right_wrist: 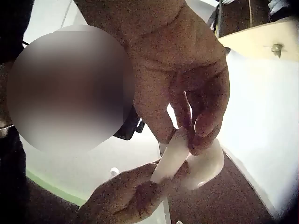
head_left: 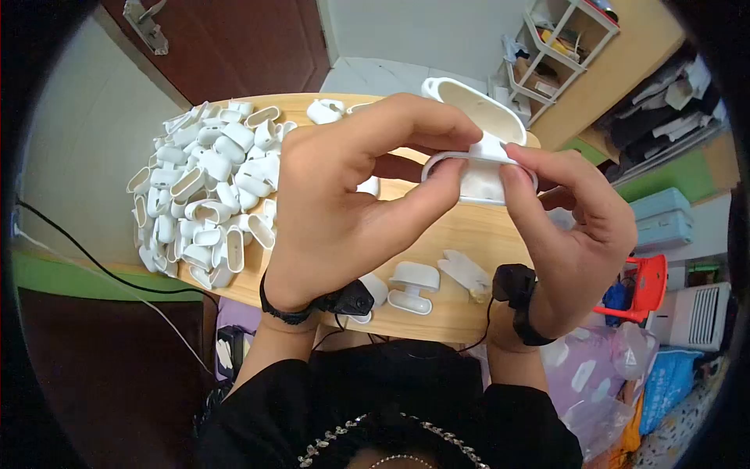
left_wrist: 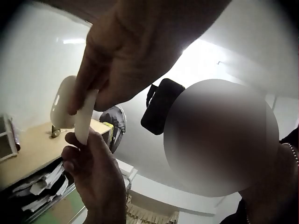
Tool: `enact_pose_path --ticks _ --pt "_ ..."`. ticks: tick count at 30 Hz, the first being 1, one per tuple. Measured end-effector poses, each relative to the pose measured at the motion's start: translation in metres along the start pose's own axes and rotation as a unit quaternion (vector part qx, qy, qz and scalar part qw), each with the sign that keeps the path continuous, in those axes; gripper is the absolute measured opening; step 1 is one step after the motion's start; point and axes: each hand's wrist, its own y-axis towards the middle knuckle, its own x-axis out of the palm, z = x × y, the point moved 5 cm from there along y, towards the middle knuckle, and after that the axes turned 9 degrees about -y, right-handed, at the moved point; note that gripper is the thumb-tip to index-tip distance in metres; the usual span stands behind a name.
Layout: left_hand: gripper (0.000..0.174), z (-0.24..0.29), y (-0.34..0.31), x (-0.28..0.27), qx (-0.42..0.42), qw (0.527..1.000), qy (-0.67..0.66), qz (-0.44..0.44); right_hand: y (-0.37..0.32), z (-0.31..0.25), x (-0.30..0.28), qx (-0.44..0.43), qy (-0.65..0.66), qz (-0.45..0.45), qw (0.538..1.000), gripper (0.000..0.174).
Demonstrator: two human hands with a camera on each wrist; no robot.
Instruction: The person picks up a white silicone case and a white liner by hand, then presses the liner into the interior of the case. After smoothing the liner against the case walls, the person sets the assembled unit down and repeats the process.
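Note:
A white earbud case cover (head_left: pixel 483 186) is held up over the table with its lid part (head_left: pixel 475 109) swung open at the far side. My left hand (head_left: pixel 344 195) pinches one end of its rim between thumb and index finger, the thumb reaching into the opening. At the other end, my right hand (head_left: pixel 578 215) pinches the rim the same way. The left wrist view shows the cover (left_wrist: pixel 85 122) side-on, my left hand (left_wrist: pixel 124 60) above and my right hand (left_wrist: pixel 100 172) below. In the right wrist view the cover (right_wrist: pixel 172 156) sits between both hands' fingertips.
Many similar white covers lie in a heap (head_left: pixel 211 176) on the left of the wooden table (head_left: pixel 375 227). Another opened cover (head_left: pixel 412 288) and a flat white piece (head_left: pixel 465 270) lie near the front edge. A shelf rack (head_left: pixel 551 62) stands beyond the table.

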Motion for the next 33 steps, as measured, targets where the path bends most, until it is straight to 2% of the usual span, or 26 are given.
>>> enact_pose_path --ticks 6,9,11,14,18,21,24,27,33 --pt "0.018 -0.006 0.003 0.002 0.035 0.999 -0.025 0.004 -0.001 0.001 0.001 0.027 -0.042 0.056 0.997 0.013" --pt "0.015 -0.005 0.004 0.003 0.062 0.998 -0.013 -0.006 -0.002 0.012 0.004 0.057 0.01 0.096 0.994 0.016" --pt "0.018 -0.006 0.003 0.002 0.083 0.996 0.005 -0.029 -0.002 0.013 0.004 0.074 0.036 0.073 0.994 0.016" --pt "0.023 0.004 0.005 0.002 0.191 0.969 0.121 -0.096 0.001 0.014 0.004 0.069 0.064 0.047 0.994 0.017" --pt "0.024 0.006 0.002 0.001 0.182 0.972 0.106 -0.107 0.005 0.015 0.001 0.104 0.126 0.015 0.987 0.014" --pt "0.025 0.008 -0.001 -0.002 0.191 0.963 0.153 -0.109 0.006 0.007 0.0 0.057 0.141 -0.03 0.988 0.008" --pt "0.025 0.013 -0.002 -0.008 0.193 0.965 0.144 -0.105 0.005 0.003 -0.001 -0.1 0.089 -0.063 0.989 0.012" --pt "0.024 0.014 -0.002 -0.011 0.185 0.965 0.156 -0.105 0.006 -0.002 -0.002 -0.228 -0.008 -0.083 0.97 0.019" --pt "0.023 0.012 -0.002 -0.011 0.187 0.963 0.173 -0.093 0.004 -0.003 0.002 -0.202 -0.025 -0.043 0.978 0.021"
